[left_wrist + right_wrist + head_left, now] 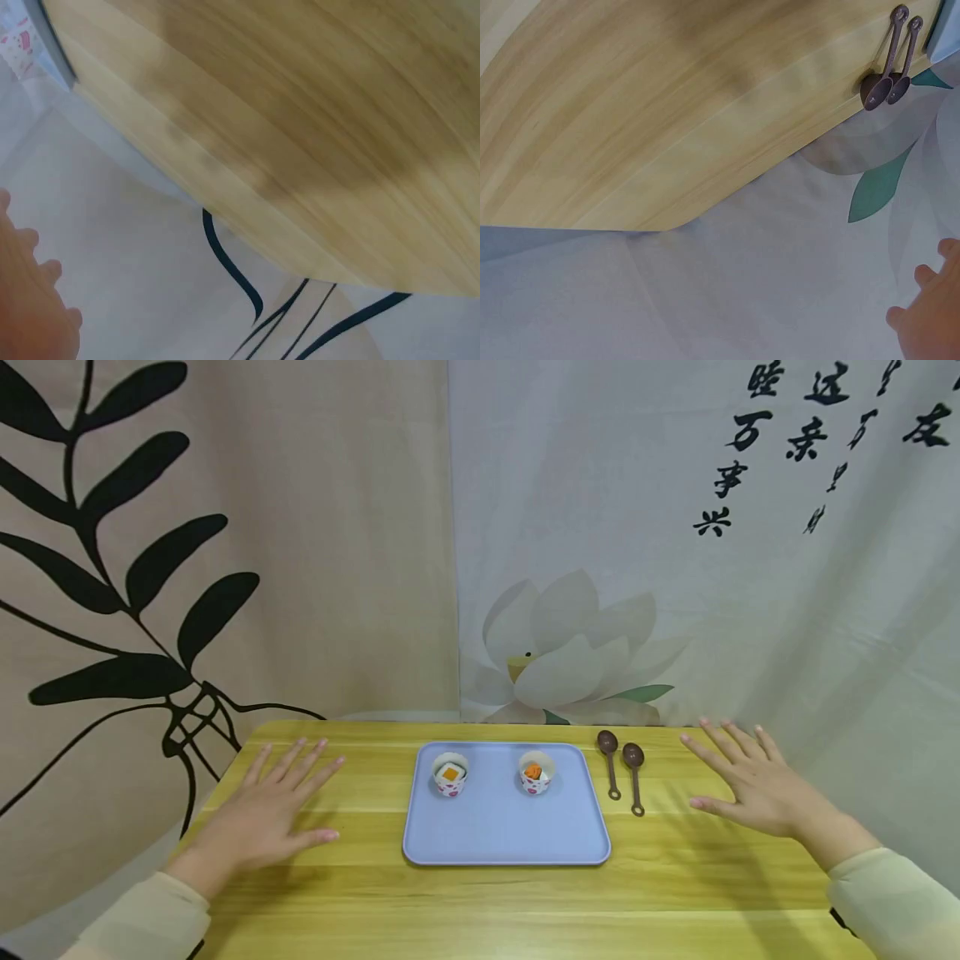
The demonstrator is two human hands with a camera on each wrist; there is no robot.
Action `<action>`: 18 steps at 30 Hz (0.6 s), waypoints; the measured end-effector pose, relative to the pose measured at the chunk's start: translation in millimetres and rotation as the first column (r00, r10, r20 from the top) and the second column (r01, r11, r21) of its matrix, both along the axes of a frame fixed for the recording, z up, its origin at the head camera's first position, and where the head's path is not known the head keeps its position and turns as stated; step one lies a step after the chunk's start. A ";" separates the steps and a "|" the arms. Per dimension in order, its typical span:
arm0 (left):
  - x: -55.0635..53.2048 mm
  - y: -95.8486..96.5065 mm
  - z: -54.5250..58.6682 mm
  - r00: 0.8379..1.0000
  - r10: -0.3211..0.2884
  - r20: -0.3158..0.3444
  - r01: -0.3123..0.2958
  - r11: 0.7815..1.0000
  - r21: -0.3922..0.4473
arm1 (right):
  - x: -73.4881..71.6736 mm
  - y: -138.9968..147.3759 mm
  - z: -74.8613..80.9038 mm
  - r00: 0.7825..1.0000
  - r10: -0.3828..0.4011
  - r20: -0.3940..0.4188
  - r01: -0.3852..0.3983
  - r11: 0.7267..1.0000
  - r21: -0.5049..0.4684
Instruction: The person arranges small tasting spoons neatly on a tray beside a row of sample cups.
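My left hand (273,806) is spread with straight fingers over the left part of the table, holding nothing. On the other side my right hand (757,781) hovers, fingers also spread, to the right of two brown spoons (634,768). Between the hands lies a light blue tray (510,839). Two small patterned paper cups stand on it: the left cup (451,787) holds a white and orange piece, the right cup (536,783) an orange piece. In the right wrist view the spoons (885,82) lie beside the tray's edge, and fingertips (926,276) show at lower right.
The wooden table (510,910) has its far edge against a curtain (360,543) printed with dark leaves, a pale lotus and black writing. In the left wrist view, the table's edge (202,206) and part of a patterned cup (21,45) appear.
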State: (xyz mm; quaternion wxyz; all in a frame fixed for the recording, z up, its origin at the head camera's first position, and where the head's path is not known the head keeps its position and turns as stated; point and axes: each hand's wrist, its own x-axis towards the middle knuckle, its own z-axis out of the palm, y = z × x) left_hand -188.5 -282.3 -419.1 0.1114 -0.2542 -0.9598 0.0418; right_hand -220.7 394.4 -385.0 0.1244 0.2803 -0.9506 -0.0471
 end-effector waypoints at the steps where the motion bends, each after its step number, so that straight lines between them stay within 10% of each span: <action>1: 0.2 1.1 -0.9 1.000 -0.003 -0.005 0.003 1.000 0.003 | 0.3 -0.6 -0.8 1.000 0.003 -0.004 -0.003 1.000 -0.006; 18: 2.5 21.5 -15.4 0.999 -0.047 -0.014 0.048 0.997 0.056 | 5.7 -14.7 -12.4 1.000 0.023 0.000 -0.023 1.000 -0.015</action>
